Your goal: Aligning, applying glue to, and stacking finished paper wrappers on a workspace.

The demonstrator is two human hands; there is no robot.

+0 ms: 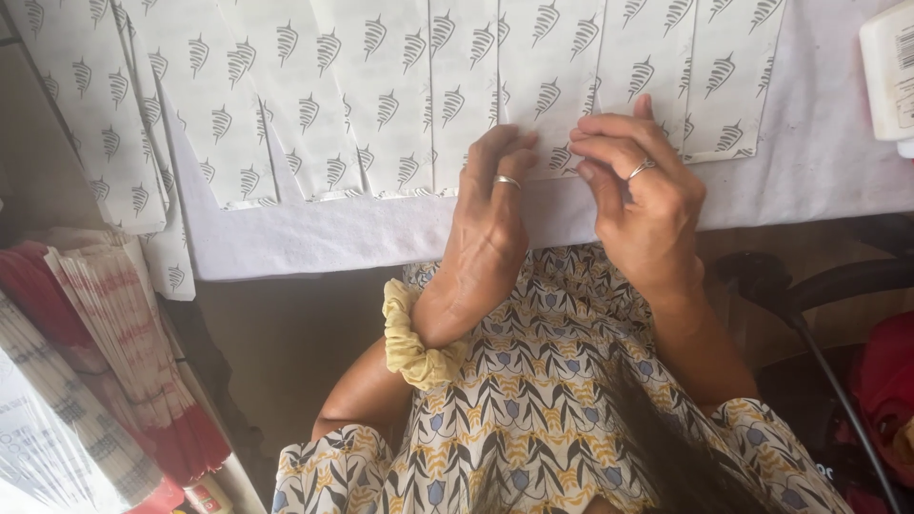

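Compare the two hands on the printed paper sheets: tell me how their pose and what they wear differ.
The left hand lies flatter, fingers stretched onto the printed paper sheets; the right hand is curled, its fingertips pinching at a sheet's lower edge. The left wrist carries a yellow scrunchie; the right wrist is bare. Both hands wear a ring and touch the same sheet.

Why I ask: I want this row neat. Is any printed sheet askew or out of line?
Mostly tidy: the printed sheets overlap evenly along the white cloth. The far-left sheets slant and hang past the cloth's edge. Both hands, left hand and right hand, press one sheet's bottom edge.
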